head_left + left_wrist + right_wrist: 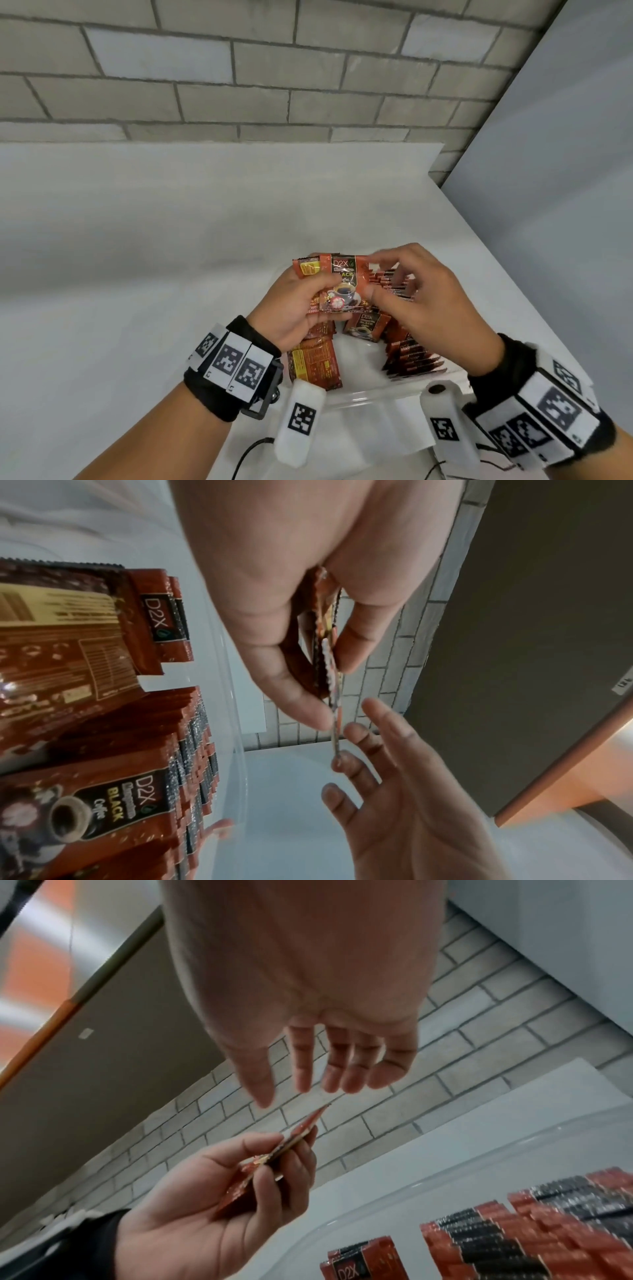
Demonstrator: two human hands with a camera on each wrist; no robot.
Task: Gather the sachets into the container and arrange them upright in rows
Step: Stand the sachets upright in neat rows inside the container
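Head view: left hand (298, 305) pinches a small fan of sachets (342, 284) between thumb and fingers, held above the clear container (370, 394) on the white table (137, 240). The right hand (424, 301) is just beside them, its thumb and fingertips at the right edge of the front sachet; whether it grips that edge cannot be told. Below, upright rows of sachets (407, 356) fill the container's right side, and loose sachets (315, 363) lie flat at its left.

Left wrist view: the held sachets (325, 642) show edge-on, clamped between thumb and fingers, while the right hand (404, 804) has its fingers spread and relaxed, fingertips touching the lower edge.

Right wrist view: the right hand's fingers (304, 1064) hang straight and apart, just above the sachets (294, 1139) in the left hand (212, 1210).
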